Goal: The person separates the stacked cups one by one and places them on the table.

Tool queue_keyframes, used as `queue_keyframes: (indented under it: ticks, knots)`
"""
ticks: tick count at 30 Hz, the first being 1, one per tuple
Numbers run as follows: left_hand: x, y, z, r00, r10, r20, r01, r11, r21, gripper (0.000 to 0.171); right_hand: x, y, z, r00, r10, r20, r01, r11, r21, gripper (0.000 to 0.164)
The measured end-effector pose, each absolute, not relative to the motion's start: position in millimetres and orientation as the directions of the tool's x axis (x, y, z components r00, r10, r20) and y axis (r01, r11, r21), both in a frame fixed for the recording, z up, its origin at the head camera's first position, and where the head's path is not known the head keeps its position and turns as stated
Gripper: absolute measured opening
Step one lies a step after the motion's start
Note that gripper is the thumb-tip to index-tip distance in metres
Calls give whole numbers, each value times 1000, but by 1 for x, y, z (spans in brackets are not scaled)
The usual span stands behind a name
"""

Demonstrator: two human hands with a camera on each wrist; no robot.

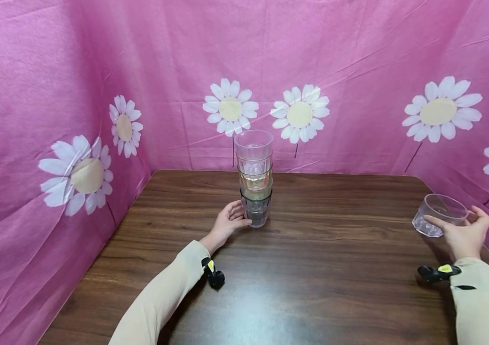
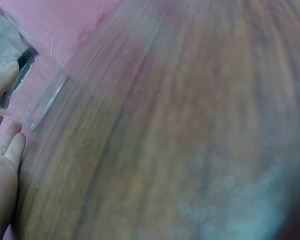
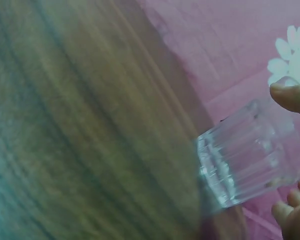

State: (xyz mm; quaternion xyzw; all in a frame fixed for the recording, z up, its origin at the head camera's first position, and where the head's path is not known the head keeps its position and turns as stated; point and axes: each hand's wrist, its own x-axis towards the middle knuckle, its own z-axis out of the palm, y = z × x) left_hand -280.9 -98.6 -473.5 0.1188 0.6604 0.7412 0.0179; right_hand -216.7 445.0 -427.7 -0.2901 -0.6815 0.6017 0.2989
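Observation:
A tall stack of nested see-through cups [image 1: 255, 165] stands upright near the table's back edge, clear at the top and dark grey at the bottom, with orange and green tints between. My left hand [image 1: 227, 223] holds the bottom cup from the left, thumb in front. In the left wrist view, thumb and fingers lie on either side of that cup [image 2: 37, 97]. At the far right, my right hand [image 1: 464, 237] grips a single clear faceted cup [image 1: 427, 224] between thumb and fingers. Its base [image 3: 217, 172] is close to the table; I cannot tell whether they touch.
The brown wooden table [image 1: 335, 268] spreads between the two hands. Pink cloth [image 1: 175, 57] with white daisies hangs behind it and along both sides. A small black device [image 1: 214, 275] sits at the left wrist, and another [image 1: 436, 273] at the right.

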Motion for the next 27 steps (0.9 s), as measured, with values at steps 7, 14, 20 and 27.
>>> queue_keyframes:
  ticks: [7, 14, 20, 27]
  knots:
    - [-282, -99, -472, -971, 183, 151, 129, -126, 984, 66, -218, 444, -413, -643, 751, 150, 104, 279, -954, 97]
    - [-282, -101, -471, -974, 180, 141, 121, -119, 986, 66, -218, 424, -386, -677, 697, 236, 96, 402, -911, 95]
    - [-281, -102, -471, -975, 183, 129, 111, -106, 988, 65, -224, 399, -368, -728, 621, 292, 28, 452, -892, 94]
    - [-282, -99, -474, -973, 189, 133, 110, -126, 986, 66, -232, 364, -351, -778, 521, 353, -78, 477, -875, 95]
